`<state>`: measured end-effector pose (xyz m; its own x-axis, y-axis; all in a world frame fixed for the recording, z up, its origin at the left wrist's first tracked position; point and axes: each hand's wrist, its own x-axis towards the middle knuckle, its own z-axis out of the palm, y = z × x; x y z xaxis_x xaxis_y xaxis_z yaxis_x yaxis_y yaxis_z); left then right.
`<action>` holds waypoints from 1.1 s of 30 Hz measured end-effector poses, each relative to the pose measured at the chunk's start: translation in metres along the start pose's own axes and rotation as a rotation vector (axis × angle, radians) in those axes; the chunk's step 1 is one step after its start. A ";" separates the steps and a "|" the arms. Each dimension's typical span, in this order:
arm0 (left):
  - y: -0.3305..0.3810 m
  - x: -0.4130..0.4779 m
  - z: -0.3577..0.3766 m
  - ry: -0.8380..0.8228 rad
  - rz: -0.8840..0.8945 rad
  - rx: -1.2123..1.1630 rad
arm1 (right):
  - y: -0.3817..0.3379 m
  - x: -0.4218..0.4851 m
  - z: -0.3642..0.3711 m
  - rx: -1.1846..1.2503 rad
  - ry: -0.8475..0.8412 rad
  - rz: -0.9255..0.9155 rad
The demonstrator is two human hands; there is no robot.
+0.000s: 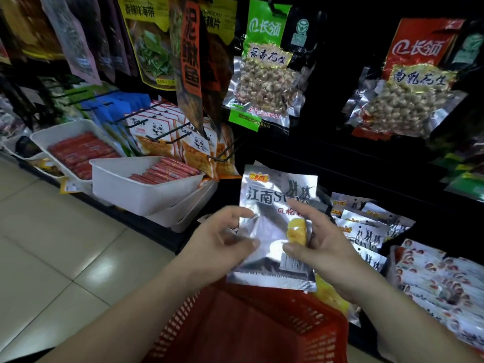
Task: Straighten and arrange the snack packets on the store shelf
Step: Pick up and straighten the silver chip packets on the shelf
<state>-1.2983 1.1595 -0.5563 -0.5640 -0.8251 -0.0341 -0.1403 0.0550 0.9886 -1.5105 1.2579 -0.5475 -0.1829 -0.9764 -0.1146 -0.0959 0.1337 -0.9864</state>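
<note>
A silver snack packet point(272, 229) with dark lettering and a yellow picture stands upright in front of me, above a red basket point(251, 328). My left hand point(222, 239) pinches its left edge between thumb and fingers. My right hand point(322, 242) grips its right side, thumb on the front near the barcode. Several matching silver packets point(366, 226) hang in a row on the dark shelf just to the right.
White tubs point(146, 189) of red sausages stand on the shelf at left. Panda-print packets point(162, 134) hang on hooks above them. Peanut packs point(264, 74) point(411, 85) hang higher up. Red-and-white packets point(440, 281) lie at lower right. Tiled floor point(52, 244) lies to the left.
</note>
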 end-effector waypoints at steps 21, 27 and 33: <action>0.008 -0.008 -0.022 0.085 0.390 0.790 | -0.001 -0.008 0.049 0.109 0.081 0.031; 0.013 -0.003 -0.065 -0.084 0.173 0.963 | -0.012 0.008 0.048 0.026 0.071 0.038; 0.005 0.047 -0.111 0.086 0.078 1.059 | 0.037 0.104 0.041 -0.560 -0.034 0.080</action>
<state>-1.2351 1.0588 -0.5366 -0.5484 -0.8328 0.0755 -0.7657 0.5364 0.3551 -1.4927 1.1545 -0.6010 -0.1801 -0.9633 -0.1992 -0.5895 0.2678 -0.7621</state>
